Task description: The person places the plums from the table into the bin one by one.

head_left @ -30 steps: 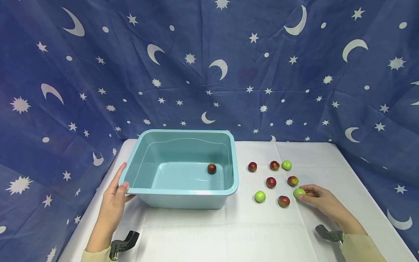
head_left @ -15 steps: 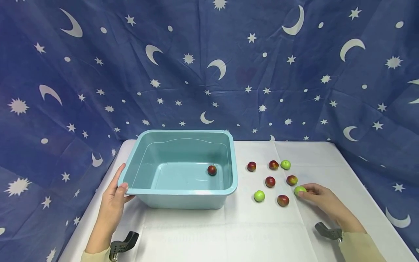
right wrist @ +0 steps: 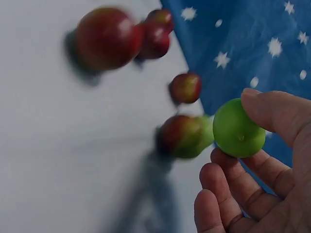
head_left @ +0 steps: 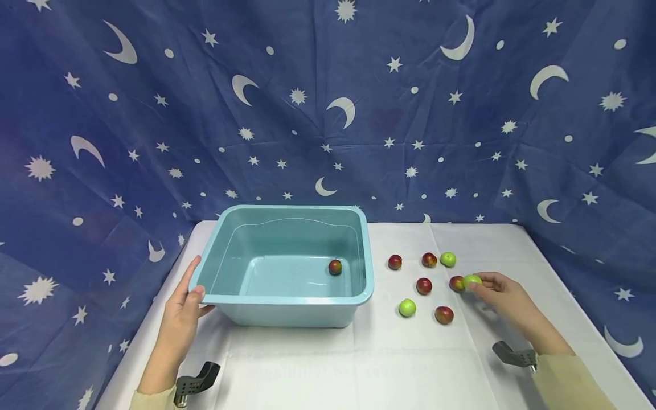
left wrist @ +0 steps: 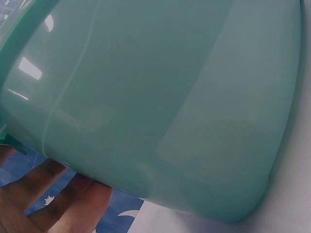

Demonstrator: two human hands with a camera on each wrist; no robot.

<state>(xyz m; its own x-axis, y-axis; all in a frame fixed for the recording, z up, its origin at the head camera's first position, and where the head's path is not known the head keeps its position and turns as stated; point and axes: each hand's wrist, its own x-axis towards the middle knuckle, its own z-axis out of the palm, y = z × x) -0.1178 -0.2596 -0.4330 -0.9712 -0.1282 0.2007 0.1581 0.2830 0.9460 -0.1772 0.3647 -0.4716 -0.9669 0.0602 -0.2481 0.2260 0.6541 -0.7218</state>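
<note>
A light blue plastic basin (head_left: 287, 313) stands on the left half of the table, one dark red plum-like fruit (head_left: 335, 267) lying inside. My left hand (head_left: 179, 319) grips its front left corner, thumb on the rim and fingers along the outside; the left wrist view shows the basin's wall (left wrist: 160, 97) and some fingers (left wrist: 82, 204). On the right, my right hand (head_left: 504, 299) pinches a small round green fruit (right wrist: 239, 128) between thumb and fingertips, held above the cloth. Just behind it in the head view is a red-yellow fruit (head_left: 456, 283), partly covered.
More red fruits lie loose between basin and right hand, among them one in front (head_left: 443, 315) and one in the middle (head_left: 423, 286). Two green fruits rest there too, one nearer (head_left: 407, 307), one farther back (head_left: 448, 259). A starry blue curtain (head_left: 287, 114) hangs behind the white-covered table.
My right hand has raised the green fruit off the cloth, and it now overlaps the red-yellow fruit in the head view. The left hand keeps its grip on the basin.
</note>
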